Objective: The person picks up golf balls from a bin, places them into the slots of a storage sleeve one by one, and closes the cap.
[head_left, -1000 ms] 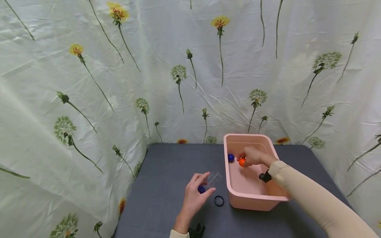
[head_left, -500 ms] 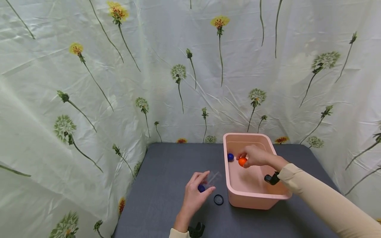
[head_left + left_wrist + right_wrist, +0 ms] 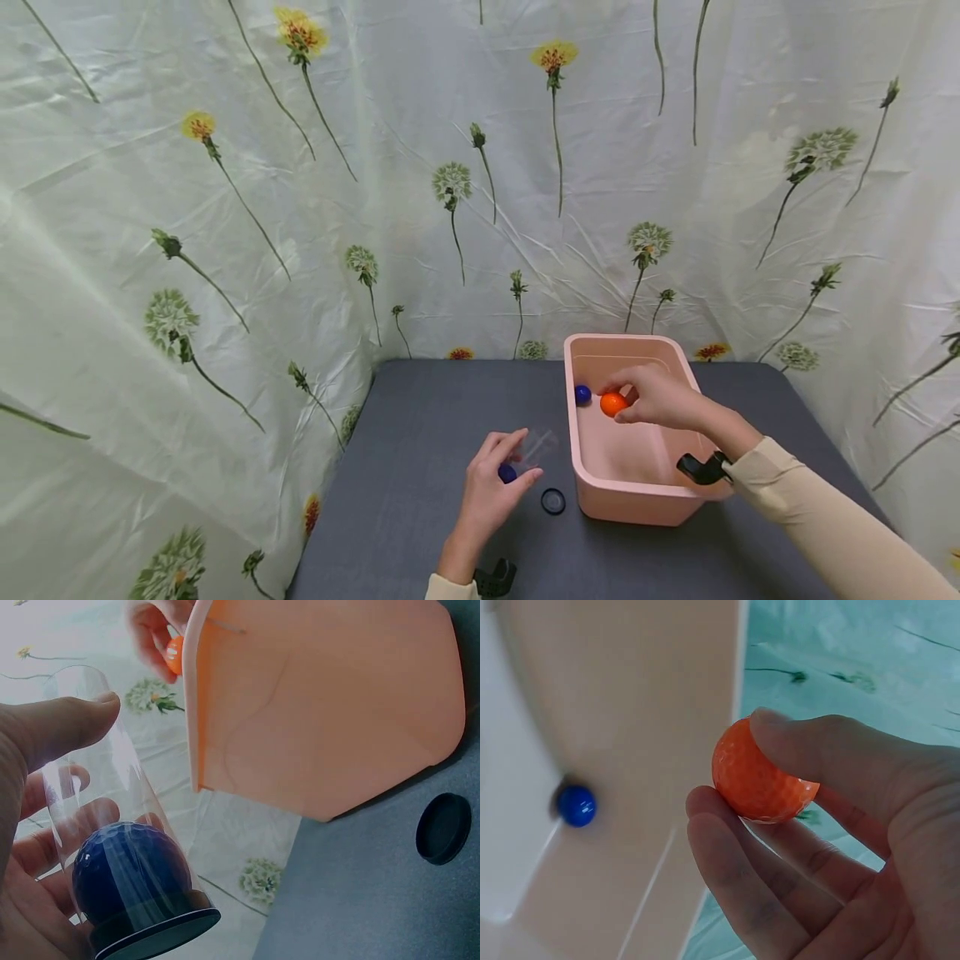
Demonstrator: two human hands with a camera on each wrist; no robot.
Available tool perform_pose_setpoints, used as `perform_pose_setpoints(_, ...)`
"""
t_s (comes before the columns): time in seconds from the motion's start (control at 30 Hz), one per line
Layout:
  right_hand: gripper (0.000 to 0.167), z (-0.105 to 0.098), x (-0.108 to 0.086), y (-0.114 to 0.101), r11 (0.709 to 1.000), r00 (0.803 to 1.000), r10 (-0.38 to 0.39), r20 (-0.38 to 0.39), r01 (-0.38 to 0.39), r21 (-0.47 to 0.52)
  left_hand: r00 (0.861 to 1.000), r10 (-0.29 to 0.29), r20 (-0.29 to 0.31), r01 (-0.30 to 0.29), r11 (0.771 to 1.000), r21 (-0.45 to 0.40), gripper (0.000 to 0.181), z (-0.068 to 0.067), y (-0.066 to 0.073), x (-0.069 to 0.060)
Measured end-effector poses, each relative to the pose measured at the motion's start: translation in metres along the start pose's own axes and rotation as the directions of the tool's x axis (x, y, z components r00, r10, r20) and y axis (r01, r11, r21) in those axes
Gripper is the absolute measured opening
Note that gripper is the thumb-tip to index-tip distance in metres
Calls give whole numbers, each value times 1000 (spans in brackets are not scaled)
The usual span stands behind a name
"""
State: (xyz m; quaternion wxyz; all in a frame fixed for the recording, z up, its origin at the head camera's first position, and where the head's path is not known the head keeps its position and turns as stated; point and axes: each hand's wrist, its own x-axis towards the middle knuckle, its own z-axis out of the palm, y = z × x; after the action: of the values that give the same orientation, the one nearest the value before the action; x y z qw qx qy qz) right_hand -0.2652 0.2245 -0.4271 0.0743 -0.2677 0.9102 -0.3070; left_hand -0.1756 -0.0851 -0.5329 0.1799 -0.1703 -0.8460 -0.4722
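My left hand (image 3: 491, 483) grips a clear tube (image 3: 112, 765) with a dark cap at its lower end and a dark blue ball (image 3: 131, 870) inside, resting by that cap. My right hand (image 3: 660, 398) pinches an orange dimpled ball (image 3: 757, 776) between thumb and fingers, over the pink bin (image 3: 637, 512). Another blue ball (image 3: 577, 805) lies inside the bin, against its wall. On the table between the left hand and the bin lies a round black cap (image 3: 552, 501), apart from the tube.
The dark grey table (image 3: 405, 433) carries the bin on its right part. Behind and at the sides hangs a pale curtain (image 3: 420, 125) with printed flowers. The bin's near rim (image 3: 645, 489) stands between the right forearm and the black cap.
My right hand has risen a little with the orange ball, its wrist shifting to the right and nearer to the camera. My left hand has hardly moved.
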Motion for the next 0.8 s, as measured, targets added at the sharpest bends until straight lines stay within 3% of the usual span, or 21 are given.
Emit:
perform_pose_setpoints(0.2,40,11,-12,-11,996,994,-63,-92,69,62,1000,26,-2,-26,1000,10,58,-1,3,0)
perform_pose_setpoints(0.4,41,31,-22,-24,988,984,-73,-164,94,122,999,26,23,-26,1000,18,58,0,6,-1)
perform_pose_setpoints(0.63,45,55,-31,-39,955,983,-39,-180,89,283,999,7,53,-8,1000,10,58,1,11,-4)
perform_pose_setpoints(0.8,42,69,-34,-48,933,978,-43,-203,112,341,998,36,56,-37,999,26,57,3,11,-8)
